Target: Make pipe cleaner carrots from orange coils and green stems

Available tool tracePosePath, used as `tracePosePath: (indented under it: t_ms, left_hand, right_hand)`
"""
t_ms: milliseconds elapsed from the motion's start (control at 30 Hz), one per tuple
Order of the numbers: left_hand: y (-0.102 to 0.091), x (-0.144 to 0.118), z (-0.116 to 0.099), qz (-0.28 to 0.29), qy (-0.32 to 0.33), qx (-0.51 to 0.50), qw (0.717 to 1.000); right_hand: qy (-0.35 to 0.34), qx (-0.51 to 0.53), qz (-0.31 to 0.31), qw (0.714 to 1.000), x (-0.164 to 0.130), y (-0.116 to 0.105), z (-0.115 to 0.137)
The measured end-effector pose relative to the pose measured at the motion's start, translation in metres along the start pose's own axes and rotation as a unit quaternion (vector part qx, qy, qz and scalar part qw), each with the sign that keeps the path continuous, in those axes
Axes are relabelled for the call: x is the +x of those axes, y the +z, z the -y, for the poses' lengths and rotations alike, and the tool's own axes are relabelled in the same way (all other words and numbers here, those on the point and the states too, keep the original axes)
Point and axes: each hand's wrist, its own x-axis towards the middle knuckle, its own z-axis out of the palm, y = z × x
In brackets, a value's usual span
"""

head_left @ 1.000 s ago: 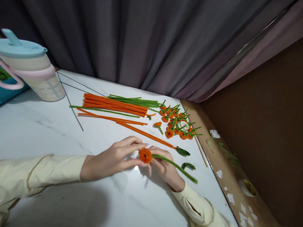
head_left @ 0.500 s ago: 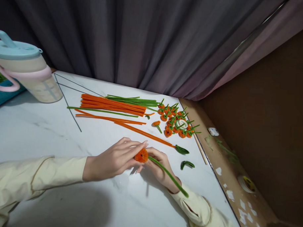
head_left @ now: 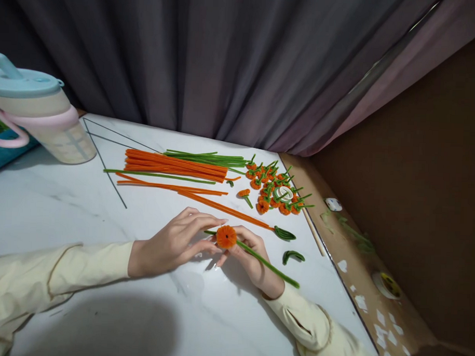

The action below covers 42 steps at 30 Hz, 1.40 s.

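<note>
Both hands meet low over the white marble-patterned worktop (head_left: 65,203), near its front centre. Between them sits a small round orange pipe-cleaner flower head (head_left: 226,236), coiled flat and facing the camera, mounted on a long green pipe-cleaner stem (head_left: 268,263).

The left hand (head_left: 173,243) comes in from the left in a cream sleeve. Its fingers are stretched towards the flower head, with the index finger and thumb closing on its left edge; a pinch is probable, though the contact itself is partly hidden.

The right hand (head_left: 254,256) lies behind and beneath the flower head, palm turned up, fingers curled round the stem just below the coil. The stem runs over this hand and juts out to the lower right, clear of the worktop. A short green end projects left of the flower head.

Two loose green pipe-cleaner leaf loops (head_left: 289,246) lie just right of the right hand. Further back lie a bundle of straight orange pipe cleaners (head_left: 175,165), a bundle of straight green pipe cleaners (head_left: 210,158) and a heap of finished orange flowers with green stems (head_left: 276,192). A blue-lidded plastic jug with a pink handle (head_left: 41,114) stands at the far left corner. A dark grey curtain (head_left: 226,63) hangs behind.
</note>
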Motion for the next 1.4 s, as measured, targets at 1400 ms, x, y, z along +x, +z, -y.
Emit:
tracePosePath:
  t_ms: [1400]
  left_hand:
    - [0.007,0.009,0.032,0.115,-0.392,-0.256,0.876]
  right_hand:
    - [0.148,0.115,-0.044,0.981,0.013,-0.009,-0.002]
